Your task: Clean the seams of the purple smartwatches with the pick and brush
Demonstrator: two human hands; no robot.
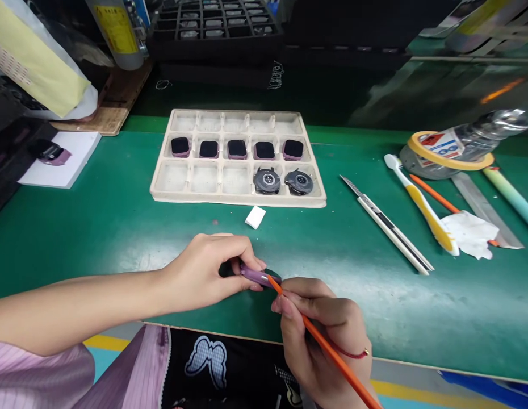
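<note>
My left hand [217, 267] is closed on a purple watch case [253, 275], pinching it between thumb and fingers just above the green table. In my right hand [323, 329] is a thin orange stick [327, 347], gripped like a pen. Its pointed tip touches, or lies right against, the side of the case. Part of the case is hidden by my fingers. Beyond my hands, a beige compartment tray [238, 200] holds several purple watches with dark screens in its middle row. Two round dark watch parts [267, 180] sit at the right of its front row.
A folded white pad [255, 217] lies before the tray. To the right are a craft knife [387, 227], a toothbrush [421, 204], a crumpled tissue [470, 232], a steel ruler [487, 210] and a bottle [464, 142] ringed by tape. Another watch [51, 152] rests on white paper at left.
</note>
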